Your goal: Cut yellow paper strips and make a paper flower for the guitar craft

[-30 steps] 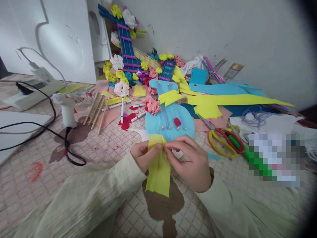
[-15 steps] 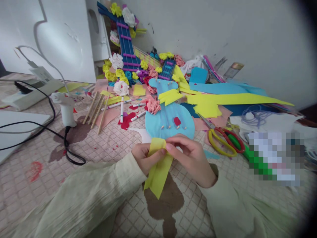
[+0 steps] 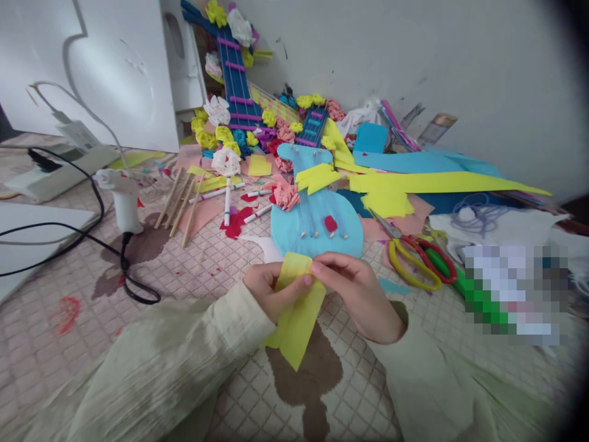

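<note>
A strip of yellow crepe paper (image 3: 301, 316) hangs between my hands above the patterned cloth, its lower end loose. My left hand (image 3: 271, 293) is closed on its left side, thumb lying across the front. With thumb and fingers, my right hand (image 3: 352, 288) pinches the strip's upper right edge. Just beyond my hands lies a light blue guitar-shaped cutout (image 3: 317, 227) with strings, small pegs and a red patch. A pink crepe flower (image 3: 285, 193) and a folded yellow paper piece (image 3: 317, 177) rest by its neck.
Scissors (image 3: 414, 261) with red and yellow handles lie to the right. At left stand a white glue gun (image 3: 120, 199) with a black cord and a power strip (image 3: 59, 175). Wooden sticks (image 3: 177, 205), markers (image 3: 227, 202) and a dark blue paper guitar (image 3: 237, 80) are further back.
The yellow crepe strip has turned slightly and its lower part looks spread wider. Both hands keep their hold and have barely shifted.
</note>
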`<state>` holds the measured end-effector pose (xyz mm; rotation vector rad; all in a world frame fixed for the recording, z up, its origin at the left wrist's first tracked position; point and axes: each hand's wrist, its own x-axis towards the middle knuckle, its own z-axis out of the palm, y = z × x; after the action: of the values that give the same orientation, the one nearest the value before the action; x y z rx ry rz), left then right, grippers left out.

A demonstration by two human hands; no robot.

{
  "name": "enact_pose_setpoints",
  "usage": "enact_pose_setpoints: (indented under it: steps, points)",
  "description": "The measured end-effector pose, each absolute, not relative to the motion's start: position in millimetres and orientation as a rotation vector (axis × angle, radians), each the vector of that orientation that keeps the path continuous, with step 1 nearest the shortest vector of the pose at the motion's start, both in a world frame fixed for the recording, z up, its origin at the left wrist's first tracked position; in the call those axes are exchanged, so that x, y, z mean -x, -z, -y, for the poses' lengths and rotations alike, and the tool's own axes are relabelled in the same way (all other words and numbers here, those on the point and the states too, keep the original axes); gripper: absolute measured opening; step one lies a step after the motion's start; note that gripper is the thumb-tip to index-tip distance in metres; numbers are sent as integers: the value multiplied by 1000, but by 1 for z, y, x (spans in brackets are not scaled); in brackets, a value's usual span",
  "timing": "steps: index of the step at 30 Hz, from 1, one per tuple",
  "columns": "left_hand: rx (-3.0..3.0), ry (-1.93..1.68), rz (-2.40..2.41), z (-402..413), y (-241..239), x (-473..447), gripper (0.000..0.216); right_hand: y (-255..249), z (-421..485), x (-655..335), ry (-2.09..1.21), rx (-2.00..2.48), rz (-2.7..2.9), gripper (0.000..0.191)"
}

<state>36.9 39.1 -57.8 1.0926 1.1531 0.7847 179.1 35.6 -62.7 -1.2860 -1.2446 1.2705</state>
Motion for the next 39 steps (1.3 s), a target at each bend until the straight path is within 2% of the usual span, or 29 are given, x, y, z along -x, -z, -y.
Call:
enact_pose_setpoints:
  steps: [32, 39]
  points:
    - [-1271, -763, -1162, -42, 69, -34, 30, 63, -37, -179, -1280, 1290, 1231, 15]
    - [-1256, -772, -1204, -39, 61, -34, 26, 61, -36, -179, -1232, 1339, 1270, 19]
